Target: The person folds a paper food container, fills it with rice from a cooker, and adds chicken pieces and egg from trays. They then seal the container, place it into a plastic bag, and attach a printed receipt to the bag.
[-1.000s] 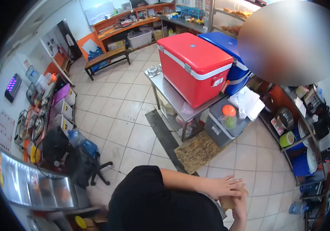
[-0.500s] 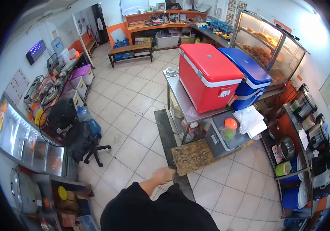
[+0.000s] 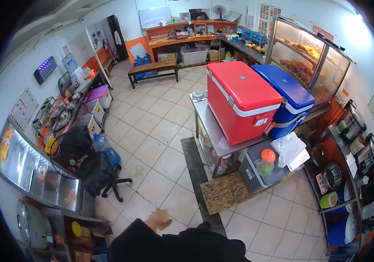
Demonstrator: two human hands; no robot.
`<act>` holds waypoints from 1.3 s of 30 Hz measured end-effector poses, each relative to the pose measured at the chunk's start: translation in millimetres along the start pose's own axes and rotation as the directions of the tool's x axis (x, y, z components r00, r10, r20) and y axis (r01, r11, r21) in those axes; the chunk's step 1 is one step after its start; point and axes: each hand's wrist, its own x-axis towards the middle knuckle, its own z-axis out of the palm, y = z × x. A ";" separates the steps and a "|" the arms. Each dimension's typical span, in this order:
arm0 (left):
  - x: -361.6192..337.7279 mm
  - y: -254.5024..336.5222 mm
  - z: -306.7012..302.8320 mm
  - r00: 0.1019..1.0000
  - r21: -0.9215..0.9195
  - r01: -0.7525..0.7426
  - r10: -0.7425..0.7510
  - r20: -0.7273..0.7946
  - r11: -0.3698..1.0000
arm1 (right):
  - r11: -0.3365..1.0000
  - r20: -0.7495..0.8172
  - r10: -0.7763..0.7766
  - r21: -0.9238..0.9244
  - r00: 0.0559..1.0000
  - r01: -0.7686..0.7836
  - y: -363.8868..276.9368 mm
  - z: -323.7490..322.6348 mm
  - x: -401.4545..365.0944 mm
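Note:
My left hand (image 3: 158,220) is low in the middle of the view, over the tiled floor (image 3: 143,172), reaching out from a black sleeve (image 3: 136,238). Its fingers are smeared by motion, and I cannot make out how they are held or whether anything is in them. It touches nothing that I can see; a dark strip (image 3: 195,172) on the floor and a worn wooden board (image 3: 224,192) lie to its right. My right hand is out of view.
A red cooler (image 3: 241,100) and a blue cooler (image 3: 285,94) stand on a metal table (image 3: 222,133). A grey cooler (image 3: 256,168) rests on the board. A black chair (image 3: 93,168) is at left. A person (image 3: 200,15) is behind the far counter (image 3: 182,39).
My left hand has moved left and down in the view. The room's contents appear shifted slightly right and down, as the camera view has changed.

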 end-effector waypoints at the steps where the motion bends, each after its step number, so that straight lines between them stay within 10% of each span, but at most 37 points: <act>1: 34.9 13.5 9.1 0.989 -0.034 -0.019 0.024 0.147 0.999 | 0.996 -0.025 -0.083 0.014 0.996 0.084 -22.1 -12.6 15.1; 6: 90.3 107.7 46.9 0.966 -0.253 -0.246 0.217 -0.138 0.936 | 0.938 -0.169 -0.340 0.014 0.925 0.347 -122.9 -80.4 71.5; 12: 89.7 149.9 46.8 0.890 -0.206 -0.453 0.425 -0.167 0.867 | 0.969 -0.262 -0.183 0.113 0.948 0.218 -116.0 -125.6 80.4; 19: 59.9 47.2 62.9 0.999 -0.179 0.035 -0.033 0.012 0.983 | 1.000 -0.104 0.000 -0.013 0.995 -0.002 -10.5 -67.9 65.3; 26: 30.0 -17.4 72.6 0.957 0.209 0.164 -0.207 0.203 0.964 | 0.992 -0.038 -0.054 -0.119 0.998 0.050 60.4 -33.1 33.5; 27: 63.7 -52.6 112.3 0.973 0.286 0.006 -0.072 0.221 0.958 | 0.989 -0.039 -0.064 -0.137 0.997 0.058 74.3 -35.5 30.6; 30: 53.6 51.8 61.8 0.975 0.233 0.059 -0.106 0.195 0.971 | 0.971 -0.034 -0.106 -0.220 0.994 0.096 121.9 -47.8 43.9; 32: 76.3 123.1 48.9 0.955 0.307 -0.113 0.018 0.296 0.945 | 0.851 0.035 -0.288 -0.448 0.957 0.273 165.3 -67.6 93.4; 34: 123.7 175.0 79.5 0.950 0.237 -0.113 0.035 0.311 0.965 | 0.357 0.276 -0.551 -0.775 0.788 0.521 196.2 -97.5 146.7; 36: 136.8 253.2 96.8 0.947 0.254 -0.189 0.107 0.303 0.949 | 0.937 0.016 -0.215 -0.279 0.976 0.211 154.8 -132.1 137.4; 39: 78.2 404.3 79.7 0.879 0.425 -0.431 0.263 0.398 0.796 | 0.950 -0.033 -0.021 0.311 0.999 0.030 146.7 -173.6 150.3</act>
